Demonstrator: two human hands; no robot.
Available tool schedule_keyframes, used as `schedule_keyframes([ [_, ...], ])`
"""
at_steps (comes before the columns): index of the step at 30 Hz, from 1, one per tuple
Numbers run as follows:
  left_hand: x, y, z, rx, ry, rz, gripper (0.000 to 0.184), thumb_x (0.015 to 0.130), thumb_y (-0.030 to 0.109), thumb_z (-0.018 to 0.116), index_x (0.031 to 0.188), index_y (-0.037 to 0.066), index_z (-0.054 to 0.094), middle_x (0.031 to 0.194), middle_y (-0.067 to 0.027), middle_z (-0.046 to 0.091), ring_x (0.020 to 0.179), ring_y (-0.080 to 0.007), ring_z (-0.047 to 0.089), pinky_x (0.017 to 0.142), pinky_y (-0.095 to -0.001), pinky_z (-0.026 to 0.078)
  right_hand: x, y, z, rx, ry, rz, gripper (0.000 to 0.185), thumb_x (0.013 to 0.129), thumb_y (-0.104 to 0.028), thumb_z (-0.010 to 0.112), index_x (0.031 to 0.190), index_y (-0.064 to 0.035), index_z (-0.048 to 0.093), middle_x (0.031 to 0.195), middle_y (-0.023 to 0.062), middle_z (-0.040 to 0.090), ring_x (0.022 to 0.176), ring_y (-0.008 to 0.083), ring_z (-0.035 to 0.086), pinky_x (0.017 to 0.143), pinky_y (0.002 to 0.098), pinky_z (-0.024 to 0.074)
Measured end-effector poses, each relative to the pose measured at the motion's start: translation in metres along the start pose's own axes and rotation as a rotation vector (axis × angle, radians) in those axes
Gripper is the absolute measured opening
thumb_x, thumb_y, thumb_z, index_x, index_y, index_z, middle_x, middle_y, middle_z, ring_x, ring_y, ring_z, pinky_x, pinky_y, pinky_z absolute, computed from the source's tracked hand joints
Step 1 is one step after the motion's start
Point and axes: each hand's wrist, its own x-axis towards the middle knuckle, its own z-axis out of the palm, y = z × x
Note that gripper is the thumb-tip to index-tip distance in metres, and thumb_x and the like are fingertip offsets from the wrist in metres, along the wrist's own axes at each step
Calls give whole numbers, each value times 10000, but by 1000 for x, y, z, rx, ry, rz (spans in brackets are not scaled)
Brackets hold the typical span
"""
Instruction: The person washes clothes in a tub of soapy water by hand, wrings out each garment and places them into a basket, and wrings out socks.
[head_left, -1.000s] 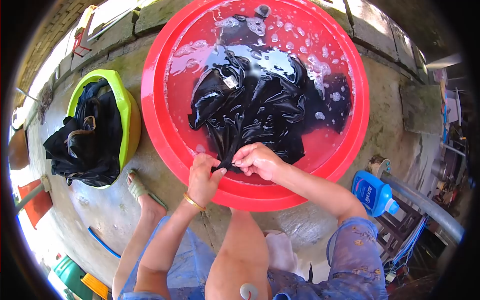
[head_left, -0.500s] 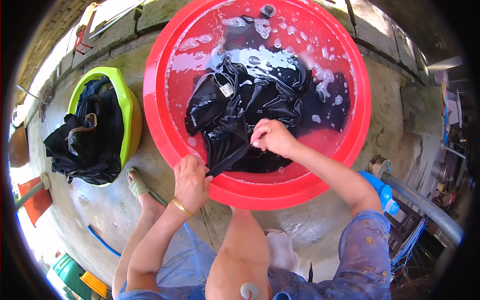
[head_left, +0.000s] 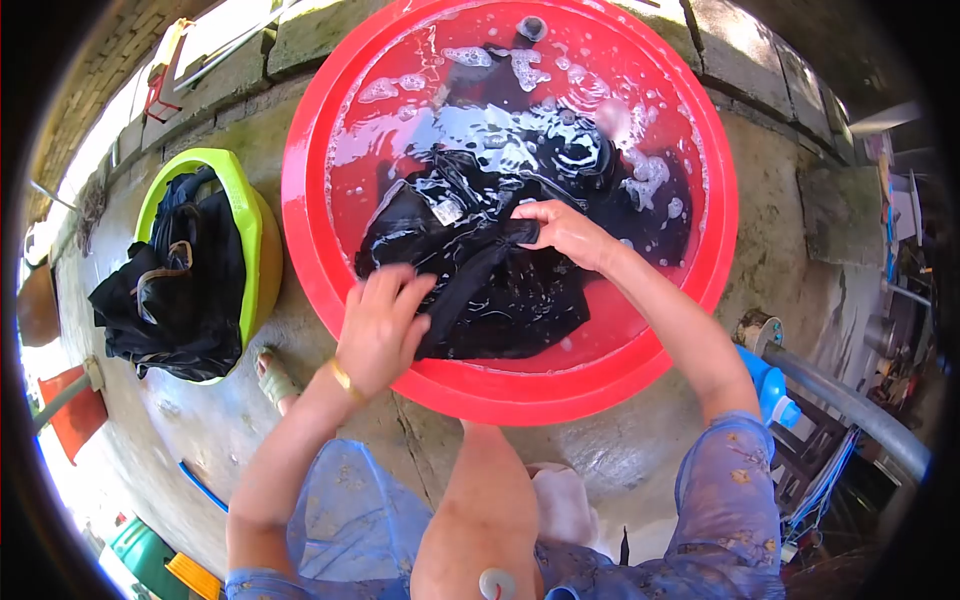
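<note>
A wet black garment (head_left: 500,305) lies bunched in soapy water inside a large round red basin (head_left: 530,397). A pale label shows on the black cloth near its upper left. My right hand (head_left: 570,234) pinches a fold of the garment above the water, thumb and fingers closed on it. At the basin's near left rim, my left hand (head_left: 383,328) is over the cloth's edge with its fingers apart, slightly blurred. It holds nothing that I can see. More dark cloth lies under the water to the right, partly hidden by suds.
Left of the basin stands a yellow-green tub (head_left: 262,235) heaped with black clothes (head_left: 180,290). A blue bottle (head_left: 772,392) and a grey metal pipe (head_left: 850,412) are at the right. My knee (head_left: 480,520) is close below the basin.
My left hand has let go of the cloth edge and spread its fingers. My right hand has moved up and slightly right with a fold, and the water has rippled.
</note>
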Motion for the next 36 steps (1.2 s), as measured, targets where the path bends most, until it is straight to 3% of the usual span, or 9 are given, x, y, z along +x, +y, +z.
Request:
schedule_keyframes([
  [6, 134, -35, 49, -373, 19, 312, 452, 776, -77, 498, 1212, 38, 507, 1208, -149, 529, 1182, -272, 485, 1007, -371, 361, 1, -5, -6, 40, -143, 29, 180, 759, -46, 535, 922, -36, 612, 823, -13, 574, 763, 66, 523, 723, 236, 424],
  [8, 155, -34, 60, -848, -587, -86, 392, 819, -52, 479, 1201, 25, 518, 1127, -109, 576, 1081, -175, 532, 948, -310, 396, -9, -4, -16, 107, -119, 78, 210, 793, -91, 550, 988, -34, 601, 862, -5, 584, 793, 78, 537, 745, 249, 434],
  [9, 156, -38, 61, -556, -538, 19, 259, 850, 5, 500, 1100, 6, 565, 961, -53, 602, 897, -100, 541, 815, -250, 429, -14, -3, -21, 181, -104, 117, 251, 827, -136, 565, 1054, -32, 590, 900, 2, 594, 822, 90, 550, 768, 261, 443],
  [13, 150, -41, 49, -741, -398, -235, 122, 839, 91, 577, 932, 14, 596, 771, 28, 561, 708, -42, 486, 645, -219, 414, -27, 9, -19, 286, 1, 92, 372, 825, -174, 649, 1149, -12, 563, 972, 26, 609, 875, 114, 568, 808, 290, 459],
  [20, 137, -37, 57, -747, -291, -281, 138, 789, 99, 663, 885, 11, 620, 763, 17, 589, 693, -43, 512, 622, -203, 422, -22, 20, 7, 168, 345, 62, 282, 735, 0, 695, 1009, 6, 630, 886, 24, 621, 787, 93, 576, 738, 227, 467],
  [22, 136, -29, 61, -830, -204, -483, 152, 758, 95, 704, 864, 10, 638, 756, 7, 610, 672, -53, 536, 616, -197, 430, -25, 19, 15, -141, 522, -108, 288, 718, -7, 694, 998, 0, 627, 817, 51, 627, 724, 97, 583, 652, 250, 471],
  [27, 135, -18, 67, -1014, -90, -575, 135, 741, 69, 713, 842, 11, 646, 742, 8, 618, 651, -54, 544, 604, -196, 433, -41, -2, 37, -533, 678, -541, 180, 731, 39, 605, 899, -24, 618, 832, 123, 576, 720, 305, 585, 643, 357, 479],
  [34, 127, -9, 74, -962, 0, -557, 92, 727, 47, 705, 789, 14, 646, 713, 15, 612, 635, -40, 525, 579, -193, 414, -47, 4, 42, -893, 786, -598, 178, 690, 37, 628, 841, -59, 624, 823, 75, 569, 741, 243, 568, 705, 348, 419],
  [36, 127, -5, 77, -929, 36, -577, 96, 731, 52, 698, 800, 7, 648, 711, 12, 614, 634, -39, 521, 574, -195, 409, -48, -3, 49, -933, 830, -780, 197, 663, 30, 643, 826, -80, 626, 814, 31, 558, 733, 202, 555, 731, 329, 393],
])
